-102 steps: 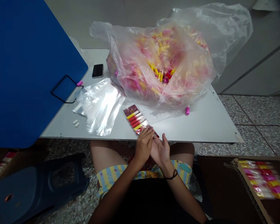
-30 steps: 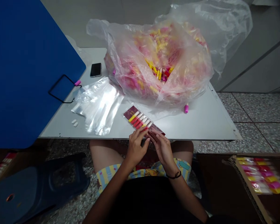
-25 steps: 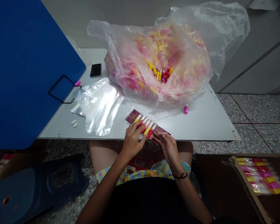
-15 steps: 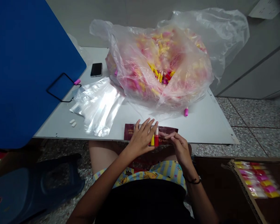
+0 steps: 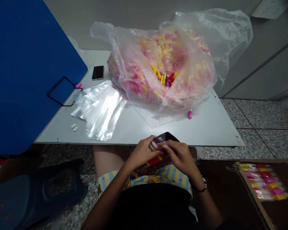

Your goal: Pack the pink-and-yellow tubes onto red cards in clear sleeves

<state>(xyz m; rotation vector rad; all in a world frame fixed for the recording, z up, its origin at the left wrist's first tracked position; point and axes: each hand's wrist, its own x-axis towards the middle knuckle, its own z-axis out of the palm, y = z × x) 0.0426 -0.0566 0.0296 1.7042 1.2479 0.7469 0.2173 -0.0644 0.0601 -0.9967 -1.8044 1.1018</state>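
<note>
1. Your left hand (image 5: 141,152) and right hand (image 5: 180,155) both grip the packet (image 5: 161,150) of small tubes.
2. You hold it at the near edge of the table (image 5: 206,127), above your lap.

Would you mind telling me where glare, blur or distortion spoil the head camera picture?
Head view: glare whitens the clear sleeves and big plastic bag; the left hand, right hand and the packet they grip look softly blurred; the box of packs at the right edge smears; the table edge bows, wide-angle.
</note>
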